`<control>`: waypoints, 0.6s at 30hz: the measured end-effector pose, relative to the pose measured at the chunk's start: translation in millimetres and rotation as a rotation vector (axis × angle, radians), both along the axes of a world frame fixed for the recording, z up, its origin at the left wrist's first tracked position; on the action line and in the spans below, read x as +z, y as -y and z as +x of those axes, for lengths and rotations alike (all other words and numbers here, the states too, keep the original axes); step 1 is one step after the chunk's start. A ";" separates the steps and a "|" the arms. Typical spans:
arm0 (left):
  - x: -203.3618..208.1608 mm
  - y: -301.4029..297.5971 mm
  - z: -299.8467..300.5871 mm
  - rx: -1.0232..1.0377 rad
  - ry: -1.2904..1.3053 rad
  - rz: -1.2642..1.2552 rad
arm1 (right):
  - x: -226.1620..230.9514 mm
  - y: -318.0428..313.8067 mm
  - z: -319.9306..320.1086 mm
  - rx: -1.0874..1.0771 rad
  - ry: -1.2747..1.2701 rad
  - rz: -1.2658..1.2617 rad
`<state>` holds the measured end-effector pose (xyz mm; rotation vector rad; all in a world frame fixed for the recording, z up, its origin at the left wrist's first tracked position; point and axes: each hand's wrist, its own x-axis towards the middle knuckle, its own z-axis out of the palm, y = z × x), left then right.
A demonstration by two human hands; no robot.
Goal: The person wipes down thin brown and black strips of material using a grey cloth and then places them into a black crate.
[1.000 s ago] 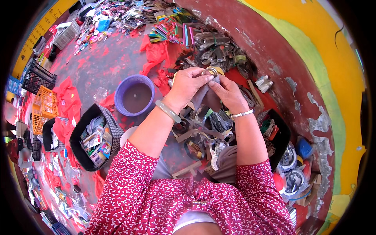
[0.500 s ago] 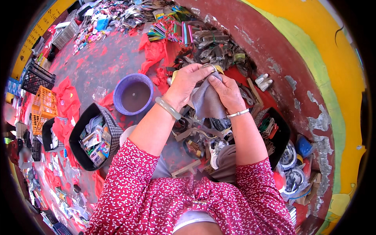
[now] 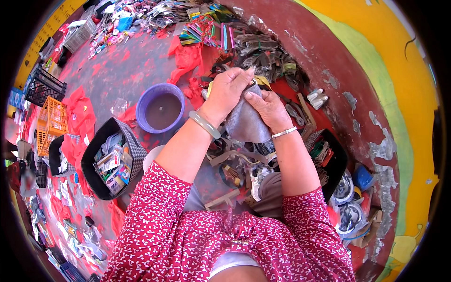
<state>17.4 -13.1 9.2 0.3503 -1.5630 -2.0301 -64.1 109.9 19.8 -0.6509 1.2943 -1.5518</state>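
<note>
We noted both hands, left hand (image 3: 229, 89) and right hand (image 3: 264, 105), each grip clenched on a grey cloth (image 3: 245, 123), right of the purple bowl (image 3: 159, 109).

Both hands meet at the centre, the left hand (image 3: 229, 90) just beside the right hand (image 3: 266, 106), a cloth (image 3: 245, 124) hanging between them. A bowl (image 3: 160, 108) sits to their left, a basket (image 3: 111, 159) nearer the person, crates (image 3: 49, 105) further left.
</note>
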 end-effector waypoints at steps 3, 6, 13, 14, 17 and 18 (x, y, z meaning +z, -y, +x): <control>10.3 -0.4 5.3 0.020 0.010 0.077 | 2.2 0.8 3.9 0.013 -0.035 -0.020; 14.6 -0.2 7.8 0.052 0.008 0.104 | 1.6 0.4 5.2 0.039 -0.016 -0.047; 22.9 26.4 14.2 0.258 -0.103 0.313 | -6.0 -5.4 8.5 0.166 -0.134 0.137; 22.7 26.5 15.8 0.243 -0.106 0.324 | -6.4 -5.8 10.8 0.167 -0.104 0.120; 26.5 23.5 17.3 0.188 -0.092 0.308 | -8.7 -7.7 10.0 0.190 -0.107 0.106; 25.2 24.5 15.0 0.158 -0.069 0.266 | -10.8 -10.5 7.2 0.196 -0.123 0.106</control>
